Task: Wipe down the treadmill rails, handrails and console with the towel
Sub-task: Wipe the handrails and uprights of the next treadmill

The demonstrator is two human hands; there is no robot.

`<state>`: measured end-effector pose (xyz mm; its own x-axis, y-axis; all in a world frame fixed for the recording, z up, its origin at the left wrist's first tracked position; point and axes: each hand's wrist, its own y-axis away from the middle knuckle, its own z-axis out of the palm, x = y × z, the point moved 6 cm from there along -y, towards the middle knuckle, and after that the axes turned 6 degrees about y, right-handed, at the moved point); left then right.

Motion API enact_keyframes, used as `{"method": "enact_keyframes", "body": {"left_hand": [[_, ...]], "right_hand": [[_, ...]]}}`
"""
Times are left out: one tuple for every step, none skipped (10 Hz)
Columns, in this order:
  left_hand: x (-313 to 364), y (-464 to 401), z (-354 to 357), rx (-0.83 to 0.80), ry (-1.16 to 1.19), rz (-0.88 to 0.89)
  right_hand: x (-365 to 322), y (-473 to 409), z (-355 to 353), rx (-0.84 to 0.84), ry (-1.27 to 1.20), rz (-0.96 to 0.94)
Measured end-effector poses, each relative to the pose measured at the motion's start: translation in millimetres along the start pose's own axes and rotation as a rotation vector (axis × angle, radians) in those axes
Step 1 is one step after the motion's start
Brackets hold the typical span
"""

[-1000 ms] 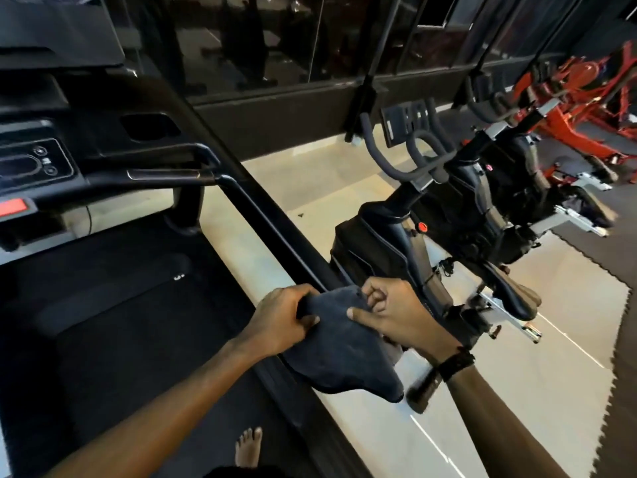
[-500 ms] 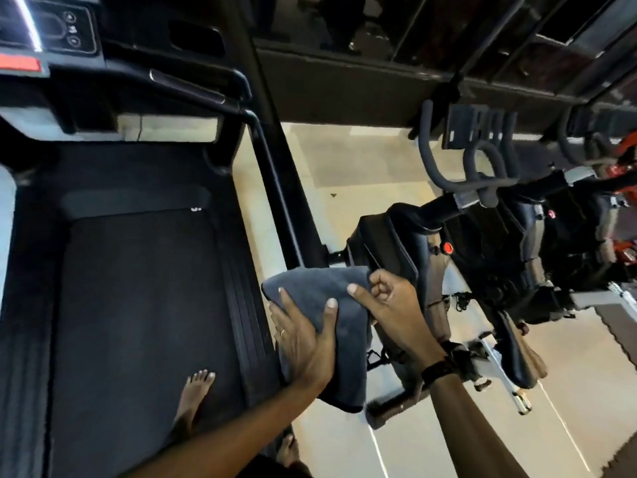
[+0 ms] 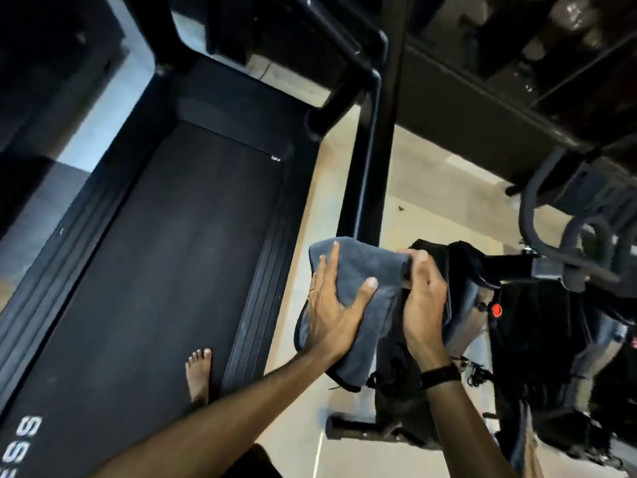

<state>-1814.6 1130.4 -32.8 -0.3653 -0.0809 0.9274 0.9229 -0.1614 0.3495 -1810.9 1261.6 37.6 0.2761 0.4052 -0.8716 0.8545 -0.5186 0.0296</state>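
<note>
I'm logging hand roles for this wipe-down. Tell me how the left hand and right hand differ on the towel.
The left hand lies spread with straight fingers flat on the grey towel; the right hand curls its fingers round the towel's edge. The right wrist wears a dark band; the left wrist is bare. Both touch the same towel beside the treadmill handrail.

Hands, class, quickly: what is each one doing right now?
Left hand: open, fingers spread flat on the grey towel.
Right hand: gripping the towel's edge.
</note>
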Motion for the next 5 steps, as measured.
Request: {"method": "enact_keyframes", "body": {"left_hand": [[-10.1,-12.9,1.1,0.044,0.144,-0.105],[-28.2,-35.1,0.9,0.009,0.216,-0.125],[-39.1,-46.8,1.5,-0.032,0.255,-0.112],[-41.1,-57.0,-1.0,-0.084,0.244,-0.07],[-77.7,-83.8,6.5,-0.096,0.383,-0.218]], "right_hand": [[18.0,-10.8,21.3,-0.011,0.071,0.101],[46.3,-16.2,50.0,-0.06,-0.247,0.344],[47.7,-14.1,58.9,-0.014,-0.444,0.415],[45.0,-14.0,55.5,0.022,-0.566,0.436],[43.9,-18.0,46.0,-0.012,-0.5,0.463]]}}
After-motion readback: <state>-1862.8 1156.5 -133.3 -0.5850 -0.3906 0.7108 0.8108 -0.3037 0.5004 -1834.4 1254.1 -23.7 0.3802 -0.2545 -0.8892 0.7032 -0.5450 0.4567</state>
